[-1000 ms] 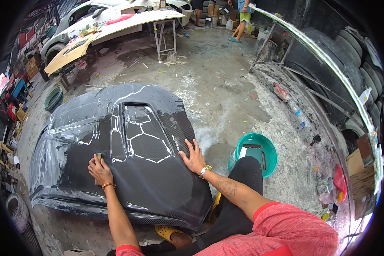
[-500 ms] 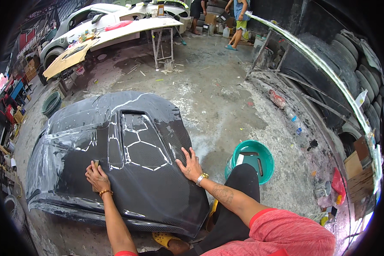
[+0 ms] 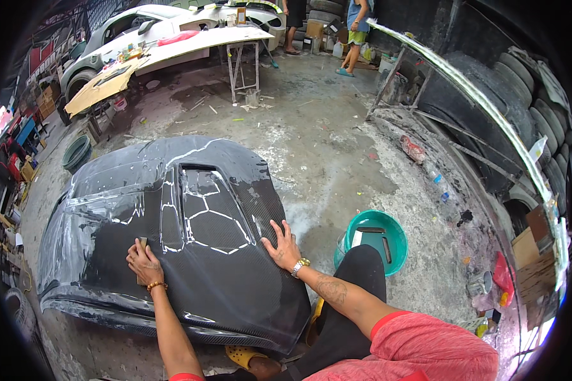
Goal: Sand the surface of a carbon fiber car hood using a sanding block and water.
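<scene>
- My left hand (image 3: pixel 145 261) lies flat on the dark car hood (image 3: pixel 171 254), fingers together and pressed down on a small sanding block (image 3: pixel 142 244) that peeks out above my knuckles.
- My right hand (image 3: pixel 281 246) rests palm down on the same hood, fingers spread apart, holding nothing; it sits near the hood's right edge, just beside the raised vent panel (image 3: pixel 211 213) with its white outlines.
- The hood lies low on the concrete floor (image 3: pixel 337 159) right in front of me, wet and streaked with pale residue along its far and left parts.
- A gold watch (image 3: pixel 300 267) sits on my right wrist, a thin bracelet (image 3: pixel 156 286) on my left.
- A green basin (image 3: pixel 374 240) stands on the floor just to the right of the hood, beside my knee in black trousers (image 3: pixel 356 298).
- Farther off, a long panel rests on a metal stand (image 3: pixel 241 60), with a white car (image 3: pixel 140 25) behind it.
- Tyres (image 3: pixel 521 95) are stacked along the right wall.
</scene>
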A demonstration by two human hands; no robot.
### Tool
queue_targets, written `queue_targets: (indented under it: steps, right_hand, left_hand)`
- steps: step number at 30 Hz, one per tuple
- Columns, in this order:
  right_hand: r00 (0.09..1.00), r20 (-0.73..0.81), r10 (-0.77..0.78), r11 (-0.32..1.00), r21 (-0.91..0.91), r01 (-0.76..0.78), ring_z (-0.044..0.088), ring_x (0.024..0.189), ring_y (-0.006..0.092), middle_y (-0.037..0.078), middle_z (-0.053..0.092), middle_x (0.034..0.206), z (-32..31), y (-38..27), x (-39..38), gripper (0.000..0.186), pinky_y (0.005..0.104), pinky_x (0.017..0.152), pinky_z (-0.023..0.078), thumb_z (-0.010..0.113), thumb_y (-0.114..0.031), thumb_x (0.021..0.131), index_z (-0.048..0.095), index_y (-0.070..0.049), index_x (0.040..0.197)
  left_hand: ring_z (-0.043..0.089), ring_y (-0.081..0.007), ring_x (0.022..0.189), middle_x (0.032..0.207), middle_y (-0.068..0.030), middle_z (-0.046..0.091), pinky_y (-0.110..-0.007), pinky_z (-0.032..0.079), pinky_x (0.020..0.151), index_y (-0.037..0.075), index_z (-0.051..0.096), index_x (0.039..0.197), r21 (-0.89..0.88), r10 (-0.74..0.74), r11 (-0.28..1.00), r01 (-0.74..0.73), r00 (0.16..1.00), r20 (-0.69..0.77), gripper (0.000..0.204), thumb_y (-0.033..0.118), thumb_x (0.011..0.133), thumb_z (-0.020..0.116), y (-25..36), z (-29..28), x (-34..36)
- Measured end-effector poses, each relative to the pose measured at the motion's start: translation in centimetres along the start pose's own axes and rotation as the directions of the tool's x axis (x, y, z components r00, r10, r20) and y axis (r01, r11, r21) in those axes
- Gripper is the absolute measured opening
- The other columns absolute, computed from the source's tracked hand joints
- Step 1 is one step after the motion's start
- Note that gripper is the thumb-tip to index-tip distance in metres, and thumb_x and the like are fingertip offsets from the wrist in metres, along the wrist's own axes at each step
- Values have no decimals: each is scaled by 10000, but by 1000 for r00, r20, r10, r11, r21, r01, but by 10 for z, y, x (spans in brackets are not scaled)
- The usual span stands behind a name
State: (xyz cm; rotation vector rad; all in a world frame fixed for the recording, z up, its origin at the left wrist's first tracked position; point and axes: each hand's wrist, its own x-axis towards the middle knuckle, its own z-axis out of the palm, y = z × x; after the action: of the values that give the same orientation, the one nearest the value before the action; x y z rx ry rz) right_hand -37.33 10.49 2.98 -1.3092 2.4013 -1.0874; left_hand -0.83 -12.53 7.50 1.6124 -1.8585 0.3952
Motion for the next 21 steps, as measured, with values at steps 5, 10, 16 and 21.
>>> queue_targets:
  steps: [5, 10, 16, 21]
  right_hand:
    - [1000, -1, 6, 1000, -3, -6, 454, 1326, 578, 271, 236, 1643, -1, 3, 0, 762, 612, 1069, 452, 620, -564, 967, 305, -278, 1599]
    - [1000, 19, 18, 1000, -6, -18, 452, 1337, 566, 258, 231, 1650, -1, 2, -1, 764, 607, 1072, 451, 613, -576, 967, 306, -278, 1600]
    - [1000, -26, -6, 998, -56, 5, 503, 1273, 544, 276, 275, 1624, -2, 1, -1, 749, 566, 1032, 492, 630, -554, 959, 356, -241, 1582]
    - [999, -35, -18, 999, -49, 16, 507, 1262, 544, 282, 275, 1621, -4, -3, -1, 743, 562, 1032, 491, 640, -541, 959, 363, -238, 1578]
  left_hand:
    - [538, -323, 1162, 1279, -94, 578, -471, 445, 994, 113, 587, 1429, -3, -3, 1000, 3, 1000, -3, 442, 274, 1017, 598, 2, 2, -1]
    - [545, -332, 1142, 1275, -89, 580, -470, 459, 977, 109, 599, 1416, 10, 7, 1000, -7, 1000, -14, 432, 286, 1022, 594, 1, -2, -1]
    - [548, -329, 1135, 1272, -84, 581, -468, 462, 965, 102, 603, 1412, 10, 29, 1000, -28, 999, -41, 431, 289, 1024, 593, 1, -2, -1]
    - [539, -328, 1159, 1281, -89, 582, -474, 450, 978, 114, 600, 1415, 6, 10, 1000, -10, 1000, -22, 433, 288, 1018, 597, -1, -3, 1]
